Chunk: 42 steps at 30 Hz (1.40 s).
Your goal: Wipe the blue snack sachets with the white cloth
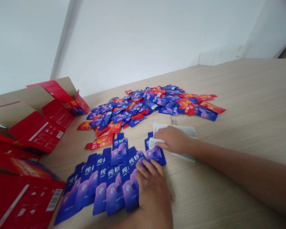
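Note:
My right hand [171,138] is closed on a white wipe [184,131], part of which lies over a blue-purple sachet [154,152] flat on the table. Just in front of me, my left hand [152,187] rests with its fingers apart at the right end of a set of overlapping blue-purple sachets [114,187]; its fingertips touch the nearest ones. Another blue sachet [119,151] lies upright in view above that set. Part of the rightmost sachets is hidden under my left hand.
A heap of mixed blue and orange-red sachets [138,106] spreads across the wooden table [238,127] toward the wall. Opened red cardboard boxes [38,130] stand along the left side, with another red box [26,200] nearer me. A white box-like fixture [207,59] sits at the back edge.

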{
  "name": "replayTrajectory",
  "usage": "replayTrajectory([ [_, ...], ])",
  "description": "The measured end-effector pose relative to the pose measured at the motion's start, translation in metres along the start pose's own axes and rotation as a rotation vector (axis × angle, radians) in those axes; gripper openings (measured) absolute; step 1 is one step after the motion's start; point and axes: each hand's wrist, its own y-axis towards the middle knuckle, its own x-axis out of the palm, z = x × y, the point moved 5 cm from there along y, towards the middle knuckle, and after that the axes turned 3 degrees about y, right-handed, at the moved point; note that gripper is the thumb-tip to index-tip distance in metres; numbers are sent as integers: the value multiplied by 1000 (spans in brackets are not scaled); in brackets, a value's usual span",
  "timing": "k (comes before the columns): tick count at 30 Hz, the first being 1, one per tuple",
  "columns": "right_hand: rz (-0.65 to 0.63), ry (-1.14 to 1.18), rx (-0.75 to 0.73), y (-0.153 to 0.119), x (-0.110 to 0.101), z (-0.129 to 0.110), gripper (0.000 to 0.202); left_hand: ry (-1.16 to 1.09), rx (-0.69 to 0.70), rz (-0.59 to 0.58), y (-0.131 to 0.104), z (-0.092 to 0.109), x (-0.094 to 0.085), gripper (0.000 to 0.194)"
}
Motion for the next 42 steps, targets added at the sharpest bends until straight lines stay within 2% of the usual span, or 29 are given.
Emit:
replayTrajectory([
  [3,4,-11,3,-1,-1,0,26,-8,31,-10,0,1,0,94],
  [8,-21,32,-133,-3,2,-16,25,20,37,5,-1,0,2,84],
  [13,2,11,-25,0,1,-4,26,1,29,-16,0,1,1,88],
  [16,12,-42,44,0,-1,3,27,-5,29,-25,0,0,1,84],
  [23,-24,-17,-89,-3,1,-18,27,-13,59,11,-1,-1,1,88],
  [30,-31,-63,42,0,-2,-1,28,19,33,21,-1,1,2,83],
  [36,-44,-20,-113,-4,-1,-20,28,-9,-5,-34,0,4,2,92],
  [42,-7,-57,17,0,-2,-1,28,-19,48,9,-1,-2,-1,84],
])
